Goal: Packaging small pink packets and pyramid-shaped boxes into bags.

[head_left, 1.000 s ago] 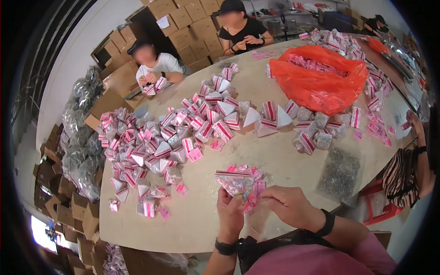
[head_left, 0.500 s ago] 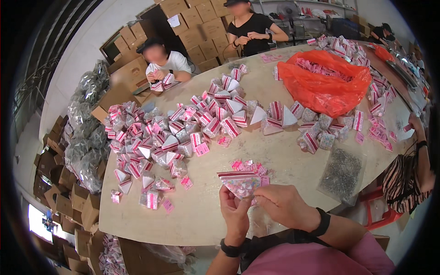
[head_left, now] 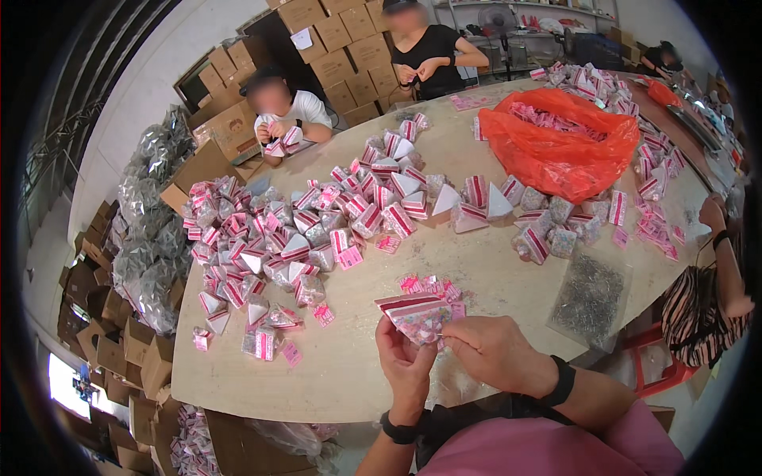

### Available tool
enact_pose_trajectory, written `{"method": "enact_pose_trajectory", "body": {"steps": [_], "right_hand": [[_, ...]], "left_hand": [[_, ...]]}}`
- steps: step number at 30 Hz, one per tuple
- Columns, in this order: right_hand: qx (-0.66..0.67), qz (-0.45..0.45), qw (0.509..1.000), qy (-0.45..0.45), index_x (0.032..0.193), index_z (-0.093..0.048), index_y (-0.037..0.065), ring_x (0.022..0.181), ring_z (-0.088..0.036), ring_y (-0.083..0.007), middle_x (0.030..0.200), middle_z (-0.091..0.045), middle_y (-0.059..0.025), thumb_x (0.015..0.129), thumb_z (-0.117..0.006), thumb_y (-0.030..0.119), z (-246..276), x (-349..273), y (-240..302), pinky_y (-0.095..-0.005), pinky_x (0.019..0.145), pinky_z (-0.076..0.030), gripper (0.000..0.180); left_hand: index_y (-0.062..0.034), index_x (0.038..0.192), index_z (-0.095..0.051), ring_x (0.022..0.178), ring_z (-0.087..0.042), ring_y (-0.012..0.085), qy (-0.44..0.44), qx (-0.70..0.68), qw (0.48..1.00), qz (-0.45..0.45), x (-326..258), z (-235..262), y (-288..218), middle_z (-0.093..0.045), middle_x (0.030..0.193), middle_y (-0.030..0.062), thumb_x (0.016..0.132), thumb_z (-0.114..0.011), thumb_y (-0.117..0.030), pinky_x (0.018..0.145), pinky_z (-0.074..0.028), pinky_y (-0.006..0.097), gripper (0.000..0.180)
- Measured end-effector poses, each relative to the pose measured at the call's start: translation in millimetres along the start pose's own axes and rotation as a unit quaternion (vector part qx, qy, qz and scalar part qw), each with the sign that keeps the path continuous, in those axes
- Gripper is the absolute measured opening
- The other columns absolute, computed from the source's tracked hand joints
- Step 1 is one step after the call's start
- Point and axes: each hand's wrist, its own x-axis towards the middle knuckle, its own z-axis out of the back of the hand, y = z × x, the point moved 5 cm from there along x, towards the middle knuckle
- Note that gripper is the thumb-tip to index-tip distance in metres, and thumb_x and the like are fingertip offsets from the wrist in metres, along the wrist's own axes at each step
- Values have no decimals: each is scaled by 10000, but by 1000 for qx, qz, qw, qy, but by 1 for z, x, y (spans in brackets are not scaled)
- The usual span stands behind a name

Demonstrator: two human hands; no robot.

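My left hand holds up a triangular packet by its lower left side, thumb in front. The packet has a red, pink and white striped top edge and a clear face with small colourful bits behind it. At the packet's lower right corner, my right hand is closed in a pinch. A thin, shiny sliver shows at its fingertips, too small to name for certain. Just beyond the packet, several small pink printed tags lie on the table, partly hidden by it.
A large pile of similar packets spreads over the table. A red plastic bag of pink pieces sits far right. Nearer is a clear tray of small metal pieces. Co-workers stand or sit around the table; one person's arm reaches in at right.
The packet has tilted slightly, its striped edge turning more toward me. My right fingers have shifted a little at its corner. Across the table, the co-worker in black has moved their hands.
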Motion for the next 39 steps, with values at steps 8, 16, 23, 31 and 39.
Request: {"method": "enact_pose_trajectory", "body": {"steps": [8,16,23,31,39], "right_hand": [[-14,-1,1000,4,889,-601,29,692,-606,-333,759,-612,-149,826,-570,84,0,-1,-1,-402,586,-480,89],[-17,16,999,22,820,-511,31,659,-580,-377,692,-571,-162,838,-522,113,-2,0,-5,-452,541,-437,85],[-9,-20,999,48,853,-591,44,705,-586,-357,752,-597,-159,818,-556,93,-4,2,-13,-410,594,-464,69],[116,-85,987,65,865,-611,15,613,-570,-227,702,-591,-128,839,-580,108,-5,7,-19,-319,585,-451,102],[158,-115,977,86,891,-624,7,615,-559,-178,709,-600,-111,839,-594,112,-12,9,-23,-297,593,-449,121]], "left_hand": [[-12,1327,-294,1148,-467,203,4,17,1000,-1,0,3,3,-437,1248,118,745,-626,88,976,-405,335,677],[-16,1323,-301,1139,-474,193,2,33,999,-1,-1,2,5,-462,1235,108,755,-648,66,966,-405,321,671],[-16,1317,-314,1130,-484,188,15,52,999,-6,1,4,6,-478,1221,107,755,-650,61,963,-404,322,660],[3,1344,-307,1117,-505,197,65,-104,988,89,-3,-1,13,-486,1231,109,768,-535,28,972,-405,341,620],[0,1320,-335,1114,-524,212,56,-104,987,110,-6,2,23,-517,1213,114,831,-553,-154,959,-416,351,558]]}}
